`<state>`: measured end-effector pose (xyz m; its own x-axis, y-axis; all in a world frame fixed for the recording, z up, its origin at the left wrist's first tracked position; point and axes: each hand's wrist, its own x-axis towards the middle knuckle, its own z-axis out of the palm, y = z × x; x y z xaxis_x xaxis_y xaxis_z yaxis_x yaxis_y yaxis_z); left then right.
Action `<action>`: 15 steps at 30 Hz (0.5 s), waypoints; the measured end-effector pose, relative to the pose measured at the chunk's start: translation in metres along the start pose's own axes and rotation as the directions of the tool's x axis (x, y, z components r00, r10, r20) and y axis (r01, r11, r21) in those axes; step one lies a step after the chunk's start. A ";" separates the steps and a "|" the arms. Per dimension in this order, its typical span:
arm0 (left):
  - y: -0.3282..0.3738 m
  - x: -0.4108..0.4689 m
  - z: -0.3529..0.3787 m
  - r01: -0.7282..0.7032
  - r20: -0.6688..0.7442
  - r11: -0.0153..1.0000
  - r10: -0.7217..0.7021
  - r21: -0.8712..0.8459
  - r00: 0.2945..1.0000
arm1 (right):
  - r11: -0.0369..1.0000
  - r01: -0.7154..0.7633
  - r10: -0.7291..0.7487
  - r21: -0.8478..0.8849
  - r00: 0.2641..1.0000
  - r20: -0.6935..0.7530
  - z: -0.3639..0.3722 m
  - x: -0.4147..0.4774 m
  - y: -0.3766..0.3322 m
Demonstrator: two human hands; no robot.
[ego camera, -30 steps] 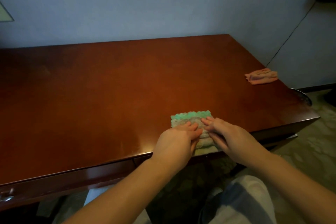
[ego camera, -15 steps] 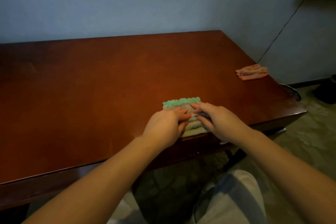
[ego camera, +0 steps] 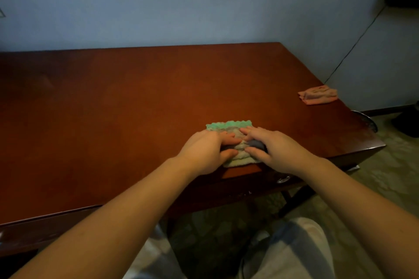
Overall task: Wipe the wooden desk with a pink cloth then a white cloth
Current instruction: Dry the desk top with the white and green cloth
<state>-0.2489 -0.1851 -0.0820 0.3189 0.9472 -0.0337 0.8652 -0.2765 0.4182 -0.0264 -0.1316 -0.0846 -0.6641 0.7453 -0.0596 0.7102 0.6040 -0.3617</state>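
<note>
A white cloth with a green scalloped edge (ego camera: 229, 125) lies on the wooden desk (ego camera: 136, 97), close to its front edge. My left hand (ego camera: 204, 150) and my right hand (ego camera: 274, 149) sit side by side on it. Each pinches the cloth's middle between fingers and thumb, so the fabric is bunched into ridges between them. The cloth's near part is partly hidden under my palms. A folded pink cloth (ego camera: 317, 95) lies at the desk's right edge, far from both hands.
A blue-grey wall runs behind the desk and a thin cable (ego camera: 353, 45) hangs down it at the right. A drawer with a metal pull (ego camera: 283, 179) sits under the front edge. My knees (ego camera: 294, 244) are below, over a patterned floor.
My hands lay flatter on the white cloth before. Thumbs and fingers have now drawn together and gathered its middle into folds. The view shifted slightly; the pink cloth has not moved.
</note>
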 end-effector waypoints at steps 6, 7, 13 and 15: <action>-0.002 -0.018 0.014 -0.046 -0.013 0.997 0.046 -0.058 0.999 | 0.991 0.065 -0.064 0.117 0.998 -0.013 0.015 -0.017 0.007; -0.002 -0.013 0.014 -0.037 -0.024 0.998 0.036 -0.043 0.999 | 0.991 0.055 -0.054 0.119 0.998 -0.016 0.014 -0.012 0.008; -0.002 0.013 0.001 0.015 -0.002 0.998 -0.015 0.054 1.000 | 0.999 -0.022 0.023 0.040 1.000 -0.017 0.001 0.020 0.006; 0.000 0.004 0.002 -0.001 0.000 0.996 0.001 0.088 1.000 | 0.999 -0.009 0.010 0.035 1.000 -0.023 0.006 0.010 0.003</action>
<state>-0.2465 -0.1814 -0.0842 0.3195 0.9470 -0.0334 0.8957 -0.2903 0.3370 -0.0319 -0.1240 -0.0915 -0.6516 0.7574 -0.0413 0.7074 0.5872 -0.3934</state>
